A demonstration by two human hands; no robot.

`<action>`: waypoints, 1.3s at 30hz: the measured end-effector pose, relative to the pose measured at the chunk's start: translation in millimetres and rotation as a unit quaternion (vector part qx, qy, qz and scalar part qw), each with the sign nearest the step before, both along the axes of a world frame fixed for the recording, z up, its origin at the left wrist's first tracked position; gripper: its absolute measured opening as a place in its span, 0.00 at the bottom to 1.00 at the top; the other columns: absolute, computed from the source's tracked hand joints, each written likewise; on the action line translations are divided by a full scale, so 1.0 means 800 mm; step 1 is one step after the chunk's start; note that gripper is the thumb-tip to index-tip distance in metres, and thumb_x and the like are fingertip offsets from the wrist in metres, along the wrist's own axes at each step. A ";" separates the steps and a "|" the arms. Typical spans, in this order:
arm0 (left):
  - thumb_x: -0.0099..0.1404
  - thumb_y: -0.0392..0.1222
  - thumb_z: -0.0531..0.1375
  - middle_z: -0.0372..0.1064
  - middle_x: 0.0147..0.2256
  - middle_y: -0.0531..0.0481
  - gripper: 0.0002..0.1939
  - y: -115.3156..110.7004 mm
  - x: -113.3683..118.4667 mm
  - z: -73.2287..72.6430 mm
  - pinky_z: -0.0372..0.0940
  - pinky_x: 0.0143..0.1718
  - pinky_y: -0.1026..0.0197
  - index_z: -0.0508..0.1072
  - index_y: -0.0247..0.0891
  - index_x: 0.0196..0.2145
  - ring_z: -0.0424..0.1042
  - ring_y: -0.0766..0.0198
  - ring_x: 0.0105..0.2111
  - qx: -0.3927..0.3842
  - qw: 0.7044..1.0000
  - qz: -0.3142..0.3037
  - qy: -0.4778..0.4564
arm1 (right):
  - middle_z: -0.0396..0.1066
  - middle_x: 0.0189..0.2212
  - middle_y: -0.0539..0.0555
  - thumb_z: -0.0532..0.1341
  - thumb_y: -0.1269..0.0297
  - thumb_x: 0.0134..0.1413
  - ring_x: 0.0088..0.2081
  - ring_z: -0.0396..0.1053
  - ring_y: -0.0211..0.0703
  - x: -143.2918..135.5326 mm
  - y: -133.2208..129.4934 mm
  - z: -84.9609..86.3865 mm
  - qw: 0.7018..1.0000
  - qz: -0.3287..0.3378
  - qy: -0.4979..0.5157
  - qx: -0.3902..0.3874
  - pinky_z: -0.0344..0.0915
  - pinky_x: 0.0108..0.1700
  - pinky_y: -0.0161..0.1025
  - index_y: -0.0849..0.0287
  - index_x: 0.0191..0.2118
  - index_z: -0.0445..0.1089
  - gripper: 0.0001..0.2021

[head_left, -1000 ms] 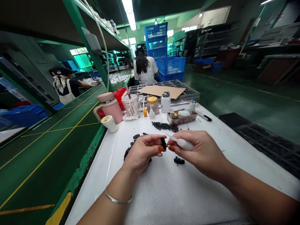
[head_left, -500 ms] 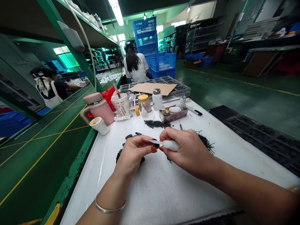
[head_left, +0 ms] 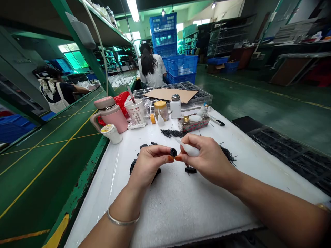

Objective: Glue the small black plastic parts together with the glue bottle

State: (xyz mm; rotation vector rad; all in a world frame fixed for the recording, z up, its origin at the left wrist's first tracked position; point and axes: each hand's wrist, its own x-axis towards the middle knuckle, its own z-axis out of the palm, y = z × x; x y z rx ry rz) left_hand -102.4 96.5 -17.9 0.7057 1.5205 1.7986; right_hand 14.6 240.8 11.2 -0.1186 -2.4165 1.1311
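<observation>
- Small black part (head_left: 173,152): pinched in the left hand (head_left: 150,162), above the bench's (head_left: 196,206) middle.
- White dropper bottle (head_left: 191,150): clasped by the right hand (head_left: 208,156), just beside.
- Black pieces (head_left: 132,166): partly hidden behind the left hand.
- Pink mug (head_left: 116,117): near the bench's far left corner.

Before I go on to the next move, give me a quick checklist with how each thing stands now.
1. Black part gripped: ok, the left hand has it at the fingertips.
2. White bottle in hand: ok, the right hand holds it.
3. Nozzle clear of the black part: ok, its tip shows above the part, apart from it.
4. Bottle's contents sufficient: cannot tell, no fill level shows.
5. Loose black piece out of the grip: ok, it lies on the white tabletop.
6. Yellow lid on its jar: ok, in place.
</observation>
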 end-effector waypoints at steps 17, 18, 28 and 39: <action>0.54 0.37 0.68 0.73 0.34 0.48 0.09 -0.002 0.001 0.008 0.67 0.36 0.67 0.75 0.33 0.33 0.72 0.66 0.34 -0.002 0.999 -0.026 0.028 | 0.68 0.22 0.47 0.66 0.58 0.51 0.24 0.66 0.37 -0.014 0.021 -0.013 0.998 0.010 0.015 -0.068 0.61 0.28 0.34 0.58 0.29 0.63 0.13; 0.55 0.37 0.67 0.73 0.35 0.47 0.09 -0.002 0.002 0.010 0.67 0.37 0.67 0.74 0.33 0.34 0.72 0.65 0.36 -0.011 0.999 -0.029 0.030 | 0.68 0.22 0.48 0.65 0.55 0.52 0.24 0.67 0.37 -0.013 0.026 -0.011 0.994 0.019 0.015 -0.108 0.62 0.27 0.34 0.58 0.30 0.62 0.14; 0.55 0.43 0.67 0.73 0.33 0.46 0.12 -0.001 -0.007 0.006 0.66 0.34 0.66 0.76 0.34 0.35 0.70 0.65 0.32 -0.074 0.992 -0.012 0.100 | 0.72 0.35 0.54 0.55 0.46 0.60 0.30 0.69 0.39 0.000 0.078 0.012 0.994 0.038 -0.093 -0.041 0.65 0.27 0.33 0.56 0.44 0.68 0.18; 0.56 0.44 0.67 0.74 0.32 0.46 0.11 0.000 -0.004 0.005 0.62 0.31 0.67 0.77 0.34 0.33 0.69 0.65 0.31 -0.102 0.984 -0.012 0.147 | 0.70 0.30 0.51 0.70 0.59 0.46 0.31 0.67 0.40 0.006 0.062 0.012 0.976 -0.017 0.124 -0.180 0.62 0.29 0.37 0.55 0.33 0.76 0.08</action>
